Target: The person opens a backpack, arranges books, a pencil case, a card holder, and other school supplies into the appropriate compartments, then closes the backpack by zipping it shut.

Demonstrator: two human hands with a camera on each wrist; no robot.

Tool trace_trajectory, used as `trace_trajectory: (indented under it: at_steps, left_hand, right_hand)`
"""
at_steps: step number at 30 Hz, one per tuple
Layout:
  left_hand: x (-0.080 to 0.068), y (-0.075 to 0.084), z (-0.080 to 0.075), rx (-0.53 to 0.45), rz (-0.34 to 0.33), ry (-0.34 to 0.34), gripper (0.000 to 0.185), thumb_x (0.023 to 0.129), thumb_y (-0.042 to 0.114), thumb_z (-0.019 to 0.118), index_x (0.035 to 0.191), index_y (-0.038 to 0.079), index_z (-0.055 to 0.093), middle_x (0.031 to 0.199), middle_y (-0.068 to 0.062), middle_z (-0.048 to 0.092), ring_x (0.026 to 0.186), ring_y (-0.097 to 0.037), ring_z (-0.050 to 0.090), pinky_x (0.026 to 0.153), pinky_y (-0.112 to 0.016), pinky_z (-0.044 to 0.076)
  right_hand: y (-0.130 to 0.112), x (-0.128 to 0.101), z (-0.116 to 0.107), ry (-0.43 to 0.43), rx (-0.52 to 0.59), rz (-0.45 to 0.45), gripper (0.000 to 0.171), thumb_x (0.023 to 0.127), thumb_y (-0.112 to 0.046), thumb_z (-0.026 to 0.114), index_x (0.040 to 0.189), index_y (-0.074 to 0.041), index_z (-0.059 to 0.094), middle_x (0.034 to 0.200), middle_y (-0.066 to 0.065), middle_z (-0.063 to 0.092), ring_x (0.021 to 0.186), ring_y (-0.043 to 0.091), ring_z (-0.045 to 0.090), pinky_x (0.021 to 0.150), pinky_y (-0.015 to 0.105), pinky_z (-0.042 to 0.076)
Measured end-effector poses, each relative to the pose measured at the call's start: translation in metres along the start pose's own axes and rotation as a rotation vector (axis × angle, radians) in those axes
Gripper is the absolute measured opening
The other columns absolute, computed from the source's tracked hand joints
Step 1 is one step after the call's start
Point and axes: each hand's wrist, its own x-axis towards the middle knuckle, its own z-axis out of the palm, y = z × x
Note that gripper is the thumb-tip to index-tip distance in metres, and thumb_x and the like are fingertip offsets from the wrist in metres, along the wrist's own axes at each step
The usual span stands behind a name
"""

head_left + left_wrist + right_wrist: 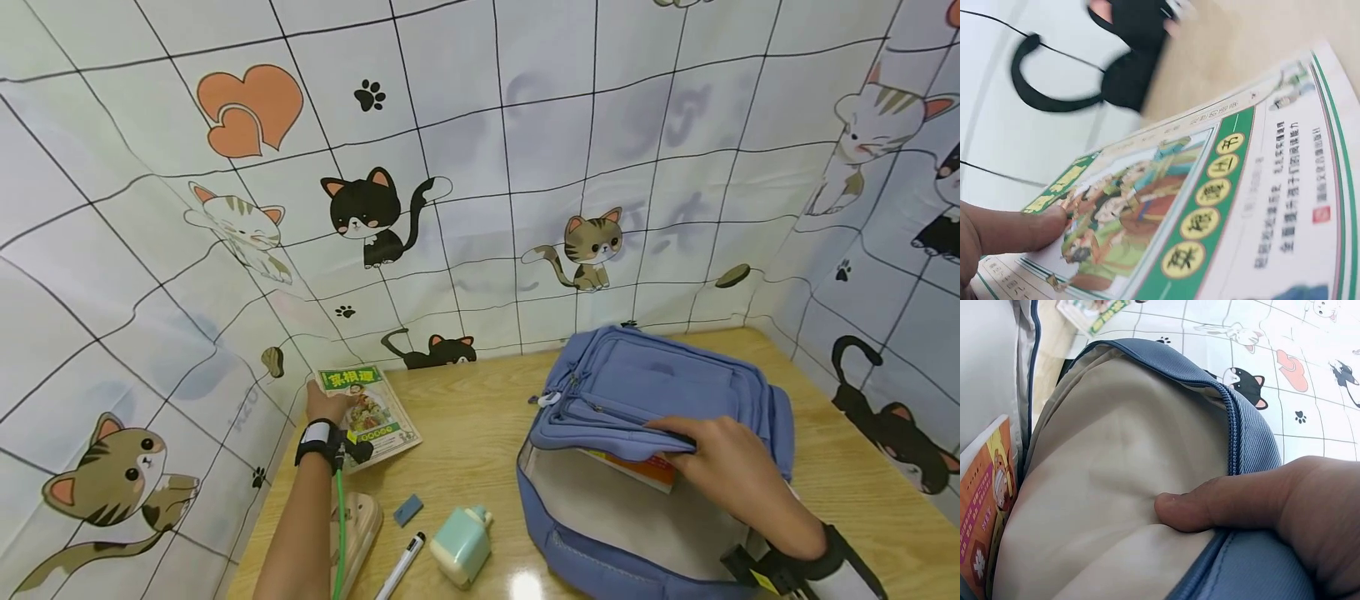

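At the far left of the table, my left hand [326, 406] grips a picture-covered book [375, 417] by its left edge. In the left wrist view the thumb lies across the cover of the book [1216, 206]; the other fingers are hidden. My right hand [723, 458] pinches the edge of the front panel of a blue backpack [652, 375] and holds it lifted. The right wrist view shows the thumb against the panel's beige lining [1104, 462], beside the zipper [1233, 434]. An orange book [985, 506] is partly visible inside the backpack.
Between the left forearm and the backpack lie a blue eraser [408, 510], a white marker [401, 567] and a mint-green bottle [461, 546]. A beige case [363, 533] is partly behind the left forearm. A cat-print sheet [480, 167] hangs around the wooden table [465, 417].
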Motion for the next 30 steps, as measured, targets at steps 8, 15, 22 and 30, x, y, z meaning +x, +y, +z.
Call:
trace_trajectory:
  at_steps: [8, 15, 22, 30]
  left_hand:
    - [-0.008, 0.033, 0.016, -0.220, 0.037, -0.127, 0.088, 0.087, 0.013, 0.069, 0.150, 0.011, 0.009, 0.152, -0.026, 0.023, 0.135, -0.047, 0.034, 0.103, -0.057, 0.040]
    - [-0.038, 0.070, 0.036, -0.309, 0.099, -0.258, 0.062, 0.087, 0.010, 0.068, 0.134, 0.014, 0.028, 0.110, -0.008, 0.059, 0.083, -0.020, 0.069, 0.073, -0.040, 0.058]
    - [-0.076, 0.106, 0.044, -0.393, 0.095, -0.438, 0.065, 0.089, 0.006, 0.064, 0.138, 0.021, 0.023, 0.121, -0.014, 0.059, 0.093, -0.023, 0.070, 0.079, -0.045, 0.056]
    - [-0.104, 0.118, 0.057, -0.481, 0.128, -0.677, 0.067, 0.089, 0.002, 0.062, 0.140, 0.024, 0.024, 0.117, -0.011, 0.062, 0.097, -0.025, 0.069, 0.084, -0.049, 0.054]
  right_hand:
    - [0.000, 0.000, 0.000, -0.003, 0.005, -0.006, 0.038, 0.072, -0.011, 0.079, 0.107, -0.024, 0.072, 0.068, -0.007, 0.068, 0.045, 0.002, 0.037, 0.045, 0.021, 0.026]
    - [0.000, 0.001, -0.002, 0.010, 0.007, -0.021, 0.036, 0.073, -0.012, 0.079, 0.106, -0.024, 0.073, 0.063, -0.009, 0.065, 0.044, 0.002, 0.032, 0.045, 0.021, 0.025]
    - [0.002, 0.003, -0.001, 0.034, 0.025, -0.060, 0.035, 0.071, -0.016, 0.082, 0.104, -0.022, 0.073, 0.074, -0.003, 0.071, 0.046, -0.001, 0.034, 0.046, 0.020, 0.026]
    - [0.005, 0.007, -0.004, 0.036, 0.044, -0.055, 0.033, 0.074, -0.015, 0.079, 0.106, -0.020, 0.073, 0.075, -0.002, 0.071, 0.045, 0.000, 0.032, 0.045, 0.020, 0.024]
